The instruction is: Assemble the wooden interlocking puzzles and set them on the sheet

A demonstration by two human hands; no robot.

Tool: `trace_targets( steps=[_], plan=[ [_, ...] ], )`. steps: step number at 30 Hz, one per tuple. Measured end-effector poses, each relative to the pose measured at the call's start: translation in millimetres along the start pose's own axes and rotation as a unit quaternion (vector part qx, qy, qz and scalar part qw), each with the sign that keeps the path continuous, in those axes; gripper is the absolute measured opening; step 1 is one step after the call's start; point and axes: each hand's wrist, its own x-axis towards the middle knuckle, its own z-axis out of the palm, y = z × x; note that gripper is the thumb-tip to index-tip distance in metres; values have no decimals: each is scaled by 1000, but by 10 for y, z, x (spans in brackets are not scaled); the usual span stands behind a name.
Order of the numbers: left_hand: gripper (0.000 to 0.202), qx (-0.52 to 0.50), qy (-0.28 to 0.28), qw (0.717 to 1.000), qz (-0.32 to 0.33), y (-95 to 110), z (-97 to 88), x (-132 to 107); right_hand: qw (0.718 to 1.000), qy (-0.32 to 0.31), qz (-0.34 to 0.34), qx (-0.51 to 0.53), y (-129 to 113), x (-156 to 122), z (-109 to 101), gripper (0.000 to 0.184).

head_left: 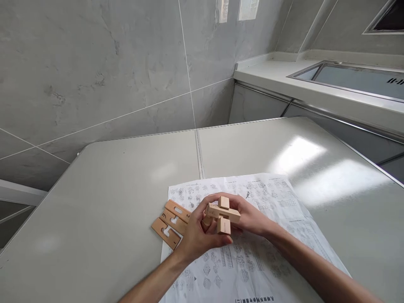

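Both my hands hold a small wooden puzzle [222, 214] made of crossed light-brown pieces, just above a printed instruction sheet [271, 202]. My left hand [197, 235] curls around its left and underside. My right hand [251, 219] grips it from the right with the fingers wrapped behind. Three flat wooden puzzle pieces [170, 223] with cut-out slots and numbers lie side by side on the table, just left of my left hand, partly on the sheet's edge.
The grey table [110, 189] has a seam down its middle and stands against a grey tiled wall [94, 63]. A white counter [284, 75] with an inset steel sink [356, 80] runs at the back right.
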Motion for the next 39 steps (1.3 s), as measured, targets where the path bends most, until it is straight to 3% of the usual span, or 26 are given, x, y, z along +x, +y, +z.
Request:
trace_targets(
  steps=[9,12,18,21,24,26,31,35,39],
  plan=[
    [87,26,11,1000,-9,8,-5,15,996,43,-66,-43,59,18,16,15],
    [87,20,16,1000,12,14,-52,36,997,66,-46,-2,110,19,-29,20],
    [89,-22,68,997,18,93,-34,50,973,207,-39,93,104,48,-177,27],
    [85,-33,77,996,23,142,10,54,957,211,-48,195,37,72,-217,26],
    [80,-32,69,997,32,169,26,73,951,187,-9,247,-3,69,-226,18],
    [76,-33,72,996,35,162,18,84,962,163,12,219,-3,45,-217,18],
    [67,-25,103,994,22,99,0,79,996,85,6,34,32,-16,-145,36],
    [63,-19,112,993,20,82,18,66,985,144,-39,-90,62,-16,-86,34],
    [62,-7,131,991,8,88,32,59,970,202,-77,-114,90,-6,-88,32]
  ],
)
